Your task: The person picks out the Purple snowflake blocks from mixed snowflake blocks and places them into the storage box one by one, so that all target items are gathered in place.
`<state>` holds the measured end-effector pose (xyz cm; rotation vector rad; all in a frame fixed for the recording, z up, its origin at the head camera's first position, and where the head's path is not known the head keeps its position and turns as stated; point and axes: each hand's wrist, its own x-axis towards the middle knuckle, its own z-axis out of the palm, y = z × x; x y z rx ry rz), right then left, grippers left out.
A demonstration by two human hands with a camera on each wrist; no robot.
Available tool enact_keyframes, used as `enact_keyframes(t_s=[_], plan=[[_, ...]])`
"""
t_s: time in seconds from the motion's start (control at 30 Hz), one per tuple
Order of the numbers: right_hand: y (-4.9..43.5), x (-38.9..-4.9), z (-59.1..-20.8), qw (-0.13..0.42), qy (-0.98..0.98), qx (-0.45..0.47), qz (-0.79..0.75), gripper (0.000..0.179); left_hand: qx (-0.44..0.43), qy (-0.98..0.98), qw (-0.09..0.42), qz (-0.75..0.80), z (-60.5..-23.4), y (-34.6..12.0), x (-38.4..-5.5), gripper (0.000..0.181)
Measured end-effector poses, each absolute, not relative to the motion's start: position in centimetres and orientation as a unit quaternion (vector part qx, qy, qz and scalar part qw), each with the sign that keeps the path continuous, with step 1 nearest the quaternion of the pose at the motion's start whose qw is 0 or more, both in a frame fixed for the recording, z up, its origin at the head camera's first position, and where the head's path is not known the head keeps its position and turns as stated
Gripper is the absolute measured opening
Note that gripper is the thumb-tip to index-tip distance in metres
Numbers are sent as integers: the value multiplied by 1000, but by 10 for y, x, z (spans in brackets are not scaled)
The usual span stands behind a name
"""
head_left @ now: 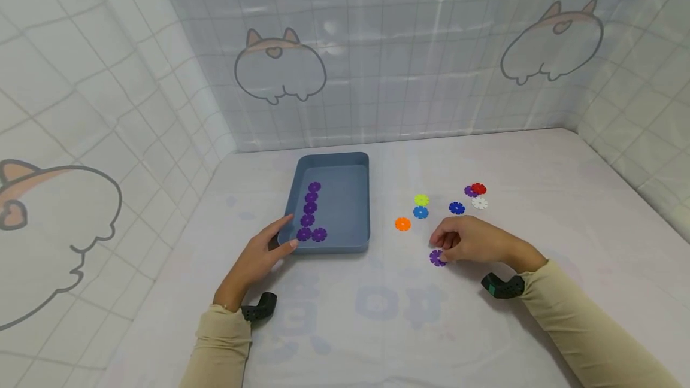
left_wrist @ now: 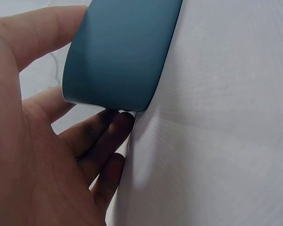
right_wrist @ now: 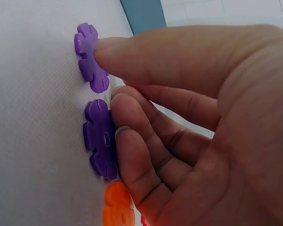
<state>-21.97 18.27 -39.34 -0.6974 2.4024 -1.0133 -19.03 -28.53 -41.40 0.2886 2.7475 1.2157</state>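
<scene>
My left hand (head_left: 256, 259) rests against the near left corner of a blue-grey tray (head_left: 369, 208), with relaxed, spread fingers; thumb and index finger touch its rim. Inside, several purple flower-shaped discs (head_left: 309, 208) form an L along the left side. To the right of the tray, my right hand (head_left: 474, 241) pinches a purple flower-shaped disc (head_left: 436, 257) low at the table, thumb tip on its face. The index fingertip is partly hidden behind the thumb. In the right wrist view, another purple disc (right_wrist: 100, 141) and an orange disc (right_wrist: 117, 205) show beside the curled fingers.
On the white cloth lie more flower discs: orange (head_left: 402, 224), light blue (head_left: 421, 212), yellow-green (head_left: 421, 200), dark blue (head_left: 456, 208), white (head_left: 480, 203), and a red one (head_left: 479, 188) overlapping a purple one (head_left: 470, 191). Tile-patterned curtains (head_left: 377, 76) stand behind and at both sides.
</scene>
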Motion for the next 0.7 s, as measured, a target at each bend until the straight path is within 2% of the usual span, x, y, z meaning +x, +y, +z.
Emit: enact_keyframes(t_s=[0.27,0.7], plan=[[182,-218,-392,206,870,-290,-341,18,94,909,59,401,-415,-285,-191,71],[182,-216,-394,213,870,-291,-337,17,92,913,59,392,-417,-286,-191,71]])
